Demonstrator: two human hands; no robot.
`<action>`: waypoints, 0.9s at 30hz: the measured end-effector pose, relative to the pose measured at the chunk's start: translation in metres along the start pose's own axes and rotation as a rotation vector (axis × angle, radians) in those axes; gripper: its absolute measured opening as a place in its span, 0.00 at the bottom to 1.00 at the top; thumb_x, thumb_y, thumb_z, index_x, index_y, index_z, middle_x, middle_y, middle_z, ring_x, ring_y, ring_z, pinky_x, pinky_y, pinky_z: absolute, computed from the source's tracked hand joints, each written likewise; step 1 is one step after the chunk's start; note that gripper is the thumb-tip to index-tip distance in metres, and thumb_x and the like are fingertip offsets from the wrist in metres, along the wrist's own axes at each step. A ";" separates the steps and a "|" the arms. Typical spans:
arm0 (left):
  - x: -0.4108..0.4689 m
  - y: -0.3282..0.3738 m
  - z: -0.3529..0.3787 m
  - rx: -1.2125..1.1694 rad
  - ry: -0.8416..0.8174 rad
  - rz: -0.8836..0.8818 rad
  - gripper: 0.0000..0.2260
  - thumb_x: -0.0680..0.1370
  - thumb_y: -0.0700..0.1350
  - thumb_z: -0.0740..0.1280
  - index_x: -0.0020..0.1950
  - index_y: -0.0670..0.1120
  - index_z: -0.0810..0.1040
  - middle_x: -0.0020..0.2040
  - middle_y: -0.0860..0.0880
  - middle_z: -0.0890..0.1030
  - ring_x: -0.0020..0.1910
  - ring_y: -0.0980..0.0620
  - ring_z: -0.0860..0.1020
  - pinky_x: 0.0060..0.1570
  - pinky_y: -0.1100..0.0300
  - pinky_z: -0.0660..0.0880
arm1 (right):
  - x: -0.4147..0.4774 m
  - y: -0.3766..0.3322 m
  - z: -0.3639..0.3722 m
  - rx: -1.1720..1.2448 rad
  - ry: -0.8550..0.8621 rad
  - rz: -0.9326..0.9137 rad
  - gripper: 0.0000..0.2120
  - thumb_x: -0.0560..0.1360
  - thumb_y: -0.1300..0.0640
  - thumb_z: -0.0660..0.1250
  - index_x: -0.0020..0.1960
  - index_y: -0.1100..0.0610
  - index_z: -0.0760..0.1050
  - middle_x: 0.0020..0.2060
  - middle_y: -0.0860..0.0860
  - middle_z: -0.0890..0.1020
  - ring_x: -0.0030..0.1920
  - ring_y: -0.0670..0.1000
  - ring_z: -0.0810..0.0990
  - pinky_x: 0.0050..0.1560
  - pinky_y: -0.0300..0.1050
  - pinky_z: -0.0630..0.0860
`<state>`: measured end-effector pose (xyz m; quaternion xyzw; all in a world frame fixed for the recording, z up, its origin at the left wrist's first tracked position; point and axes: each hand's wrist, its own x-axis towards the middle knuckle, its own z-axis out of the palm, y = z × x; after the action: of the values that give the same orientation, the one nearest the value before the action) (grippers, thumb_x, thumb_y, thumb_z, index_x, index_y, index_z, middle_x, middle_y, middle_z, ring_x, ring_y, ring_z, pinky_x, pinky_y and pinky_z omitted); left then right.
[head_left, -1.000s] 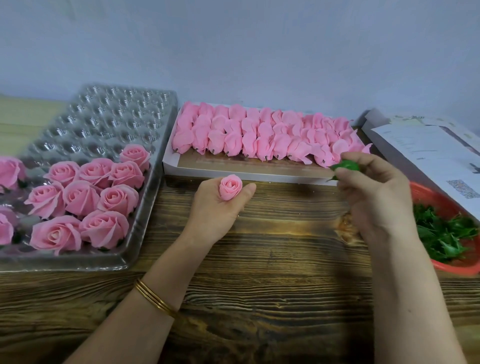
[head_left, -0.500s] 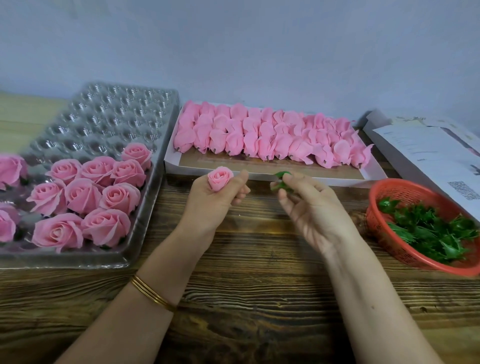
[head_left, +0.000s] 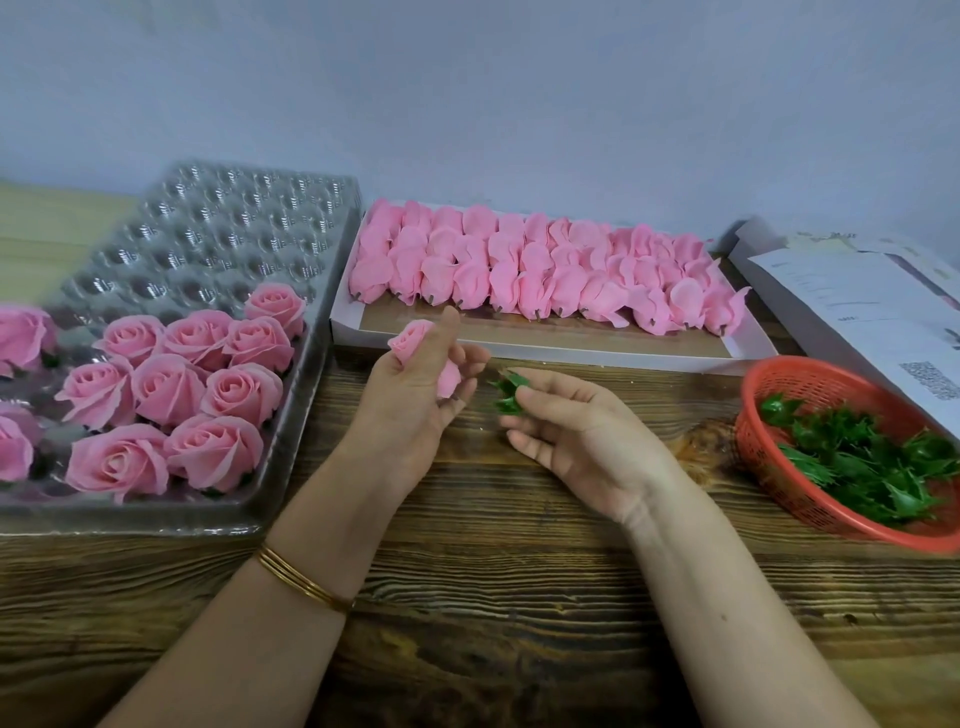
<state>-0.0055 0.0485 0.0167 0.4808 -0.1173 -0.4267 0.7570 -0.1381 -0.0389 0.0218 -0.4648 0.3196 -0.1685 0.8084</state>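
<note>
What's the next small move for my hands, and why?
Probably close the small gap: bring the green leaf piece pinched in the right hand to the base of the pink rose bud held by the left hand. They sit close but apart, and the bud shows no green yet.

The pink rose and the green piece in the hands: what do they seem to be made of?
The pink rose in the left hand looks like thin matte foam or soap sheet: even colour, smooth petals. The green piece pinched by the right hand looks like moulded plastic: spiky points, slight sheen.
</note>
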 end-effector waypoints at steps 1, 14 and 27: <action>0.000 0.000 0.000 -0.018 0.003 -0.007 0.19 0.79 0.53 0.67 0.28 0.51 0.76 0.39 0.49 0.84 0.43 0.55 0.81 0.56 0.55 0.76 | 0.000 0.001 0.001 -0.003 -0.019 0.000 0.12 0.76 0.68 0.66 0.57 0.61 0.80 0.39 0.51 0.82 0.41 0.49 0.82 0.43 0.38 0.81; 0.005 -0.004 -0.001 -0.077 -0.069 -0.028 0.14 0.69 0.57 0.69 0.31 0.48 0.74 0.44 0.47 0.84 0.46 0.51 0.80 0.58 0.48 0.76 | -0.001 0.024 0.025 -0.027 0.005 -0.215 0.17 0.72 0.80 0.64 0.53 0.62 0.77 0.48 0.60 0.81 0.54 0.60 0.81 0.63 0.54 0.77; 0.002 -0.011 0.005 -0.058 -0.109 -0.012 0.15 0.71 0.56 0.69 0.30 0.48 0.76 0.44 0.45 0.83 0.44 0.47 0.82 0.46 0.52 0.82 | 0.000 0.031 0.029 -0.286 0.095 -0.379 0.18 0.69 0.76 0.72 0.55 0.62 0.74 0.44 0.53 0.81 0.39 0.43 0.80 0.49 0.40 0.80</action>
<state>-0.0132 0.0423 0.0098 0.4355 -0.1433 -0.4600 0.7604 -0.1192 -0.0044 0.0052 -0.6178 0.2849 -0.2917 0.6723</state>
